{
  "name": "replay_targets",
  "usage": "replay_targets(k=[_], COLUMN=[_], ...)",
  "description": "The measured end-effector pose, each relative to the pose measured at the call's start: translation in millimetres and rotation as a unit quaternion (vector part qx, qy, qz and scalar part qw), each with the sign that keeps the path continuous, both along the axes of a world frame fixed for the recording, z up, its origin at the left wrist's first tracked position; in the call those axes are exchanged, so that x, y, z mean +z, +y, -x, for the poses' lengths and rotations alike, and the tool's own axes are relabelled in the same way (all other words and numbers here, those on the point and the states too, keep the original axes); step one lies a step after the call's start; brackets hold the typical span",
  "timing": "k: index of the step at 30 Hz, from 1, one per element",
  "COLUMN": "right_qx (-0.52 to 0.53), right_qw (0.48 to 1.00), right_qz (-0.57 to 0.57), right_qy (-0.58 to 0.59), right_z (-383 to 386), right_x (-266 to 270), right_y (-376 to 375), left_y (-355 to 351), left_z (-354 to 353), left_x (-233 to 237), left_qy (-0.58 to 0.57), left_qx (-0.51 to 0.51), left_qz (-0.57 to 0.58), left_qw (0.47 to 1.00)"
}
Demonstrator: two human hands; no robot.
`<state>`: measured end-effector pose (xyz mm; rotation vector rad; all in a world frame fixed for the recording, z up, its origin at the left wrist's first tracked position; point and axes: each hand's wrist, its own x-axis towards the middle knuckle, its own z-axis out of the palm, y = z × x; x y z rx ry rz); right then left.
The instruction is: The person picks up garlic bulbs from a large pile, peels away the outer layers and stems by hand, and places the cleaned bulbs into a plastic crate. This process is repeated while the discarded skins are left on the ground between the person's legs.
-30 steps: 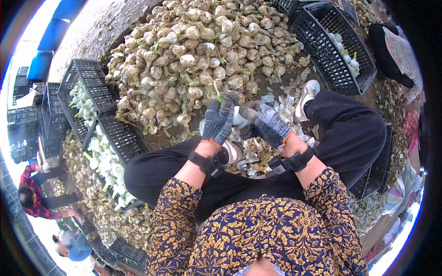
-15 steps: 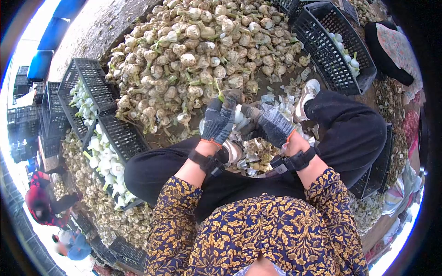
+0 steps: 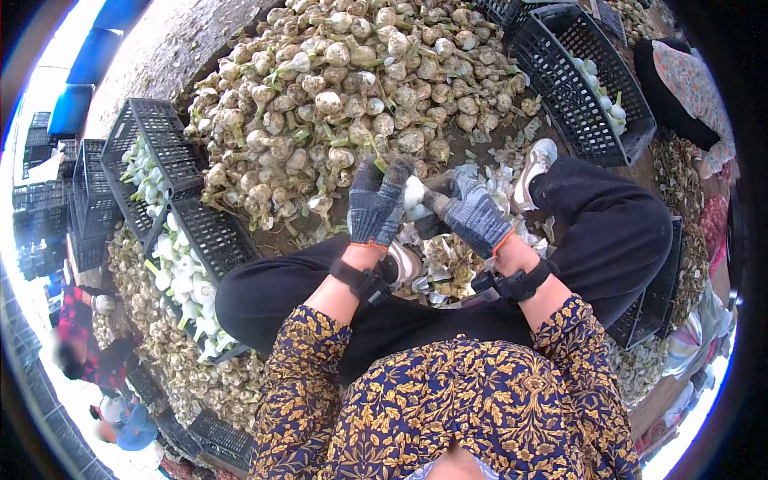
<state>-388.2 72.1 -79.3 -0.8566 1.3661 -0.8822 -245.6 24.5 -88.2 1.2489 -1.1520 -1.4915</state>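
Observation:
My left hand [image 3: 376, 202], in a grey knitted glove, is closed round a garlic bulb [image 3: 414, 193] whose peeled white side faces right. A bit of green stem [image 3: 380, 164] sticks out above its fingers. Close against the bulb's right side is my right hand [image 3: 474, 210], gloved the same way, with its fingers curled. Whether it holds a tool is hidden; a dark shape shows below its fingers. Just ahead of both hands lies a large heap of unpeeled garlic [image 3: 336, 88]. Loose skins [image 3: 448, 268] cover the ground beneath them.
Black crates with white peeled garlic stand at my left [image 3: 212, 232] and at the upper right [image 3: 588, 88]. More garlic [image 3: 184, 360] lies behind the left crates. A person in red and black [image 3: 84, 336] works at far left; another person's patterned clothing [image 3: 692, 88] shows at right.
The right hand has shifted slightly and its fingers have turned, so more of the white bulb shows. The left hand stays nearly in place. At far left, the person in red has leaned and moved an arm.

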Motion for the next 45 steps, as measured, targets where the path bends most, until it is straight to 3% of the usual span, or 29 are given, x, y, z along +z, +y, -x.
replay_targets(k=[3,6,9,11,13,15,16,17,19,20,21,23,24,25,26,30,33,35,37,39,43,45], right_qx=[-0.011,-0.025,-0.069,-0.131,-0.103,0.187,0.114,0.114,0.074,-0.005,-0.005,-0.017,-0.019,-0.019,-0.035,-0.081,-0.081,-0.073,-0.077,-0.075,-0.087,-0.084], right_qw=[0.999,0.990,0.994,0.973,0.972,0.900,0.962,0.962,0.972,0.996,0.996,0.983,0.997,0.997,0.996,0.991,0.994,0.997,0.995,0.991,0.981,0.994], right_qz=[0.031,0.071,0.026,0.097,0.061,0.070,-0.165,-0.165,-0.007,0.005,0.006,-0.116,-0.054,-0.054,-0.056,-0.092,-0.071,0.034,0.051,0.065,-0.003,-0.069], right_qy=[0.038,0.115,0.079,0.166,0.202,0.388,0.188,0.188,0.223,0.088,0.088,-0.143,-0.055,-0.055,-0.054,-0.048,-0.026,0.013,-0.038,-0.087,-0.174,-0.030], right_z=[-3,-1,8,14,20,26,23,20,12,6,-1,-13,-17,-15,-18,-34,-34,-37,-36,-36,-32,-39], right_x=[-2,-24,-46,-59,-50,-38,-32,-29,-26,-40,-23,9,-11,-26,-28,-5,-15,-20,-16,-18,-7,18], right_y=[1,1,1,3,6,3,2,1,6,10,4,-6,-6,-3,-3,-6,-1,3,5,8,5,-2], left_y=[-1,-2,-5,-9,-12,-12,-13,-13,-12,-12,-13,-10,-12,-12,-4,-3,-3,-1,-3,-7,-3,0], left_z=[-1,-3,-2,0,-5,-6,-6,-6,-8,-10,-9,-7,-9,-11,-4,-5,-3,-2,-3,-5,-1,2], left_x=[1,-4,-11,-6,-23,-12,-12,-12,-22,-36,-29,-30,-43,-56,-17,2,-14,-19,-24,-30,-14,-34], left_qy=[-0.001,-0.074,-0.039,0.121,0.172,0.182,0.182,0.183,0.182,0.136,0.090,0.061,-0.075,-0.211,-0.267,-0.331,-0.299,-0.288,-0.276,-0.119,-0.024,-0.046], left_qx=[0.005,-0.003,0.039,0.095,0.102,0.062,0.062,0.064,0.068,0.080,0.093,0.102,0.079,0.054,0.053,-0.054,0.020,0.049,0.078,0.110,0.129,0.152], left_qz=[-0.005,-0.020,-0.047,-0.188,-0.217,-0.244,-0.243,-0.248,-0.253,-0.215,-0.176,-0.187,-0.162,-0.133,-0.112,-0.067,-0.099,-0.114,-0.128,-0.233,-0.279,-0.245], left_qw=[1.000,0.997,0.997,0.970,0.956,0.951,0.951,0.949,0.948,0.964,0.976,0.975,0.981,0.967,0.956,0.940,0.949,0.950,0.949,0.959,0.951,0.956])
